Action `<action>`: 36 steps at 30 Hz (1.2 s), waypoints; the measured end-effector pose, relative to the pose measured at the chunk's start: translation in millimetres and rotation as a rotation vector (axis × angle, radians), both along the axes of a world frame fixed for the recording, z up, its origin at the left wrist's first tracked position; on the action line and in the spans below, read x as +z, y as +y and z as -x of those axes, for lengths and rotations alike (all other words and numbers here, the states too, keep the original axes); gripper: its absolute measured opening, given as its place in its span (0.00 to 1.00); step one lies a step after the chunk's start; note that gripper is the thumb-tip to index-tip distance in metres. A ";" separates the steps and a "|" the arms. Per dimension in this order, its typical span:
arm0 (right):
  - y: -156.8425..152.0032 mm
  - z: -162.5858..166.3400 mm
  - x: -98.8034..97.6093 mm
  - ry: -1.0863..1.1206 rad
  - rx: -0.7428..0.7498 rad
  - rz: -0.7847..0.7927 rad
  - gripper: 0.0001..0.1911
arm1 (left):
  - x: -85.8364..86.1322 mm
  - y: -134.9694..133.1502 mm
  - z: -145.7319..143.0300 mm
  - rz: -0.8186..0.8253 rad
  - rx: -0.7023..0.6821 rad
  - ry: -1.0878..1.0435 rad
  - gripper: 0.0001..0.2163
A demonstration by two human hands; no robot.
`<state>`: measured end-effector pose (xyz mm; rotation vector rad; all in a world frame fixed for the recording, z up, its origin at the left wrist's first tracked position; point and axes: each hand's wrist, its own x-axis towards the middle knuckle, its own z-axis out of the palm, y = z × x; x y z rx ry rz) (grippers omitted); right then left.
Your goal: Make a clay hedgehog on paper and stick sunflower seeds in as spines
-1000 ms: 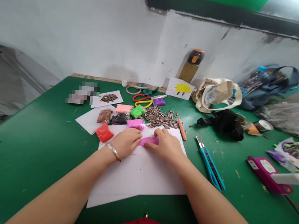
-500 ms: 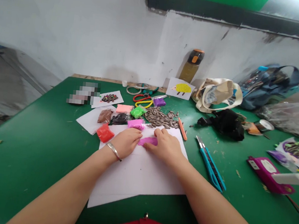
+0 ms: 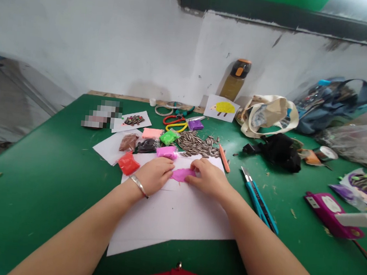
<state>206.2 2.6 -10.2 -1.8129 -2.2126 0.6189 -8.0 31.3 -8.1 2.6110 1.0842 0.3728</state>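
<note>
A flattened oval of pink-purple modelling clay [image 3: 181, 174] lies on a white sheet of paper [image 3: 175, 219] on the table. My left hand [image 3: 156, 174], with a silver bangle at its wrist, rests flat on the sheet, its fingertips at the clay's left end. Curled over the opposite end, my right hand [image 3: 208, 176] has its thumb and bent fingers pressing the clay's edge. Just beyond the left fingertips is a packet of pink clay [image 3: 167, 152]. Red [image 3: 129, 163], brown [image 3: 129, 142], black [image 3: 148, 145] and green [image 3: 169, 137] clay packets lie close by.
Striped sunflower seeds [image 3: 197, 144] are piled behind the sheet, beside an orange tool [image 3: 224, 158]. A blue utility knife [image 3: 260, 201] lies right of my right hand, blade exposed. Scissors [image 3: 176, 121], a hedgehog picture [image 3: 221, 108], a bottle [image 3: 236, 80] and bags [image 3: 269, 117] stand farther back.
My right hand has shifted slightly to the right, its thumb now nearer the clay's end. More of the clay shows between the hands. My left hand has hardly moved.
</note>
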 end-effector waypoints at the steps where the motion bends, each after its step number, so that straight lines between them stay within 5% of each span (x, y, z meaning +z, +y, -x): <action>1: -0.5 1.3 -0.4 -0.018 0.002 -0.008 0.14 | 0.0 -0.1 -0.1 -0.001 0.001 -0.002 0.12; 17: -4.8 9.1 -2.1 -0.090 -0.019 -0.097 0.17 | 0.0 0.0 -0.8 -0.024 -0.009 0.018 0.11; 23: 1.3 4.9 -2.2 0.018 -0.060 0.017 0.15 | -1.3 0.0 -0.8 -0.039 -0.018 0.014 0.12; 32: -4.4 12.8 -3.6 -0.101 -0.030 -0.113 0.18 | -1.1 0.0 -0.9 -0.039 -0.016 0.010 0.10; 36: 1.3 6.1 -1.9 -0.001 -0.068 -0.025 0.19 | -1.7 -0.4 -0.7 -0.042 -0.014 0.006 0.11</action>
